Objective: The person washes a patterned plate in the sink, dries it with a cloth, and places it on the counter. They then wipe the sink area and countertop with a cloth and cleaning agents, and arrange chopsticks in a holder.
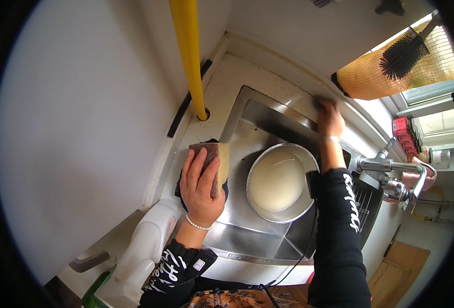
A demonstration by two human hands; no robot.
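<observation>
My left hand [200, 194] grips a sponge [223, 163] with a brown scouring side and yellow foam. It is over the sink's left rim, where a dark cloth [178, 189] shows beneath it. At the counter strip behind the sink, my right hand [330, 120] is curled around a small dark object [320, 102], too blurred to name. A round metal basin [248, 188] stands in the stainless steel sink [236, 227]. Within the basin is a pale cream round shape [277, 181]; whether it is a bowl or cloudy liquid cannot be told.
A yellow pipe [190, 57] enters the counter at the back left. White plastic bottles [149, 227] stand by my left forearm. The chrome faucet [392, 165] is at the right. A black bristle brush [404, 54] hangs before a yellow mesh bag [361, 82]. A cable runs below my right arm.
</observation>
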